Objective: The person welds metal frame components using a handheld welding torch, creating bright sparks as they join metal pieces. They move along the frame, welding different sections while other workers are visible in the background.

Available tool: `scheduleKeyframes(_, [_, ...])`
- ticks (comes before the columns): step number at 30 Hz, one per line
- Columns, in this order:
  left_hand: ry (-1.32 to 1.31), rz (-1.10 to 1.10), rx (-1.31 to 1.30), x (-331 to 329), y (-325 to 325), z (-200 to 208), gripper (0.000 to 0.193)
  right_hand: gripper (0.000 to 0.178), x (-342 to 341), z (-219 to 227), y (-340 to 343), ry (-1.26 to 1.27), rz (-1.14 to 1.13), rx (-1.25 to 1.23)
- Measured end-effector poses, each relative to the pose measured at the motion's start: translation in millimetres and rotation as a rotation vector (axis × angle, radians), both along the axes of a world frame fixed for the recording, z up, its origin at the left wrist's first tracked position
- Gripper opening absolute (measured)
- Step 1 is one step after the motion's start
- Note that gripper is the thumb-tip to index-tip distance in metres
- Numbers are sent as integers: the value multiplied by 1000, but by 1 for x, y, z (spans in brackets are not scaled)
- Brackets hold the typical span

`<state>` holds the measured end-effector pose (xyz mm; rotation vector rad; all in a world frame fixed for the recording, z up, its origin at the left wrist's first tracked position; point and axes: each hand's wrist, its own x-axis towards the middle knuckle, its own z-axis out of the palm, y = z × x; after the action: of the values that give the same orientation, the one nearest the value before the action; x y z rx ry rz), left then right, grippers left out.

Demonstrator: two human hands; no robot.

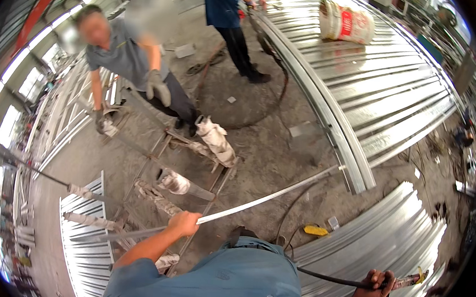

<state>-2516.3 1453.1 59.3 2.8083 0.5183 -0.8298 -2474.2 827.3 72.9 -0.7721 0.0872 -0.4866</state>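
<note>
My left hand is closed round a long, thin metal bar. The bar slants up to the right, where its far end meets long metal channels. Off to the lower right, my right hand grips a worn, reddish-brown welding electrode holder with a yellowish tip. A black cable runs from it back toward my waist. Under that hand and beside it lies a stack of corrugated metal lengths.
Padded supports on a floor frame stand ahead. One gloved co-worker touches a support at left; another holds the channels' far end. A bucket lies on shiny metal panels. A yellow object and cables lie on the floor.
</note>
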Motion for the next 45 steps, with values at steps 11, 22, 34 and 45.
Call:
scheduleKeyframes(11, [-189, -266, 610, 78, 121, 167, 18, 28, 43, -1, 39, 17, 63, -38])
scheduleKeyframes(22, [-134, -568, 885, 148, 206, 226, 6, 28, 18, -13, 46, -57, -60, -171])
scheduleKeyframes(34, [-829, -523, 80, 152, 6, 196, 54, 44, 18, 77, 14, -434, -56, 98])
scheduleKeyframes(45, [-69, -835, -1039, 180, -472, -109, 69, 11, -35, 274, -59, -929, -242, 235])
